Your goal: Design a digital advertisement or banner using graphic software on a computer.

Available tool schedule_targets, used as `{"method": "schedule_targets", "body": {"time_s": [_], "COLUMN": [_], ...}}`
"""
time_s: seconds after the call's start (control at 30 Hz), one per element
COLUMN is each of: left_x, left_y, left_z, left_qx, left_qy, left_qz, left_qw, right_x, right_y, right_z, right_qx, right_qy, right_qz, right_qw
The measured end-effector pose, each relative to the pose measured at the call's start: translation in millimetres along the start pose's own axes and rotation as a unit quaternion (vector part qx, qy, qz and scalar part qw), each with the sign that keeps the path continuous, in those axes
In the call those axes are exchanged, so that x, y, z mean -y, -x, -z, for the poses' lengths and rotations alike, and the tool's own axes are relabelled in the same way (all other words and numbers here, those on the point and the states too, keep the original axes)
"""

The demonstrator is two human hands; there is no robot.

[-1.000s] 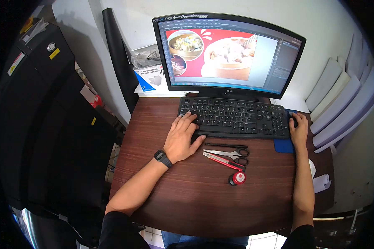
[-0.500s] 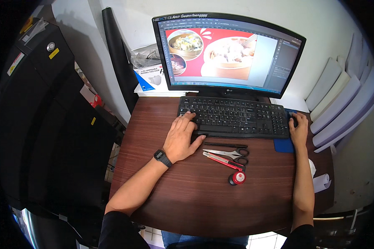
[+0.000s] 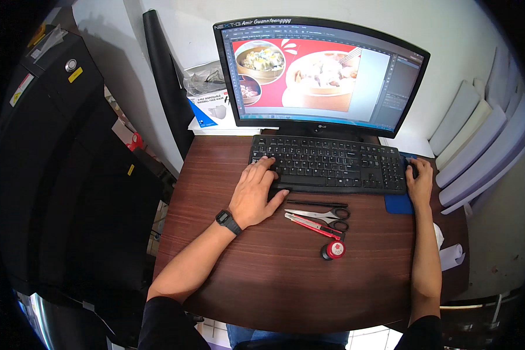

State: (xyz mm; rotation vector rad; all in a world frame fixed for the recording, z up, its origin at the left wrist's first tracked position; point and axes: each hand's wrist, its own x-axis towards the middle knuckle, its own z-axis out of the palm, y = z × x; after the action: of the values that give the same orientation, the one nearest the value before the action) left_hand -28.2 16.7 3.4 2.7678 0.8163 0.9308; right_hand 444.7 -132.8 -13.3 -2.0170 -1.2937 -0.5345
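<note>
My left hand (image 3: 252, 195) rests at the left end of a black keyboard (image 3: 326, 163), fingers stretched over the keys and thumb out on the desk. A black digital watch (image 3: 228, 222) is on that wrist. At the keyboard's right end, my right hand (image 3: 420, 182) curls over a dark mouse (image 3: 413, 169), which it mostly hides, on a blue mouse pad (image 3: 398, 204). Behind the keyboard, a monitor (image 3: 370, 70) displays editing software with food pictures on a red background.
Before the keyboard lie a black pen-like stick (image 3: 317, 204), scissors (image 3: 321, 216), a red cutter knife (image 3: 312, 226) and a round red-and-black stamp (image 3: 333, 250). A face mask box (image 3: 213, 111) sits behind left. Paper rolls (image 3: 478, 140) stand right; a large black machine (image 3: 70, 175) stands left.
</note>
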Motion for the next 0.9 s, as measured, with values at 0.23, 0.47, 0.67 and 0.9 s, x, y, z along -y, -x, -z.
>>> {"method": "schedule_targets", "body": {"time_s": [0.23,0.47,0.67,0.9], "left_x": [1.1,1.2,1.0,1.6], "left_y": [2.1,1.9,1.6,1.7], "left_z": [-0.5,-0.3,0.2,-0.6], "left_qx": [0.002,0.004,0.003,0.002], "left_qy": [0.004,0.002,-0.001,-0.006], "left_qz": [0.005,0.005,0.004,0.001], "left_qw": [1.0,1.0,1.0,1.0], "right_x": [0.8,0.5,3.0,0.8], "right_y": [0.0,-0.2,-0.6,-0.6], "right_z": [-1.7,-2.5,-1.4,-1.4], "right_qx": [0.002,-0.01,-0.005,-0.007], "right_qy": [0.007,0.005,0.002,-0.001], "right_qz": [0.004,0.013,0.007,0.01], "right_qw": [1.0,1.0,1.0,1.0]}}
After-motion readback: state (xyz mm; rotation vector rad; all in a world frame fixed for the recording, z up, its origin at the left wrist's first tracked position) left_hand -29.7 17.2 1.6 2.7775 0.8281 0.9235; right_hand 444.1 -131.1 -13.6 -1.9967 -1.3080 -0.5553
